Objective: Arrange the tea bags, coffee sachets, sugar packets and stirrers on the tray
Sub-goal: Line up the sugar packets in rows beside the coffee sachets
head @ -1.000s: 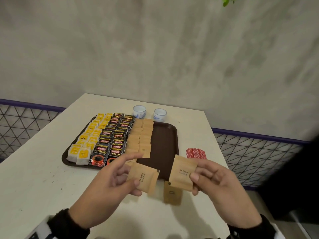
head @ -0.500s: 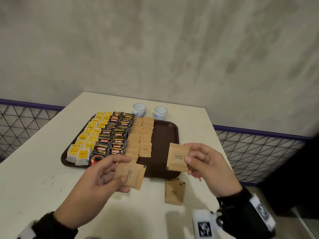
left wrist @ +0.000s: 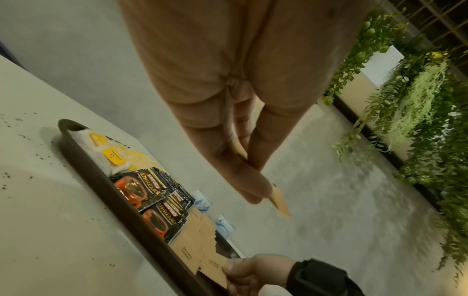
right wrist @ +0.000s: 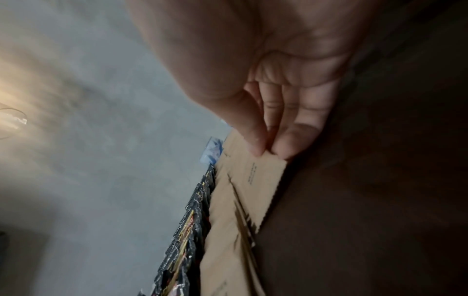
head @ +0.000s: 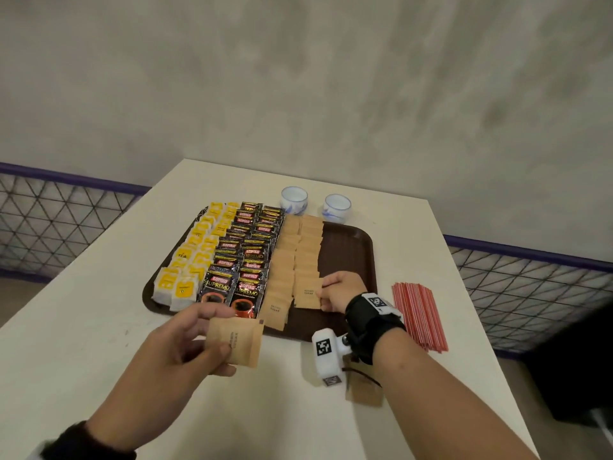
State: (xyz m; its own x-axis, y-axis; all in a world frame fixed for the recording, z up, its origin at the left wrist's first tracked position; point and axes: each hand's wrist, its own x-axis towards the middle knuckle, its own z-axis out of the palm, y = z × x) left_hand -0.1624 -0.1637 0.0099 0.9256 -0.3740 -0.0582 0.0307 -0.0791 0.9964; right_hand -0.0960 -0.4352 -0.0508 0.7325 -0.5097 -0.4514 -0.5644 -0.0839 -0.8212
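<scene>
Your right hand (head: 335, 292) pinches a brown sugar packet (head: 306, 293) by its right edge, thumb and fingertips (right wrist: 255, 148) closed on it, and holds it low over the near end of the right sugar column on the brown tray (head: 351, 247). Whether it already lies flat on the packets beneath, you cannot tell. Your left hand (head: 185, 343) grips a second brown sugar packet (head: 237, 343) between thumb and fingers, held above the tabletop (head: 83, 327) just in front of the tray's near rim.

On the tray, from left to right, lie 2 columns of yellow tea bags (head: 195, 247), 2 columns of black coffee sachets (head: 247, 257) and 2 columns of sugar packets (head: 292, 254); the right part of the tray is bare. A third loose sugar packet (head: 363, 391) lies on the tabletop under your right forearm. The red stirrers (head: 418, 315) lie in a bundle on the tabletop right of the tray. 2 small cups (head: 293, 200) stand just behind the tray's far rim.
</scene>
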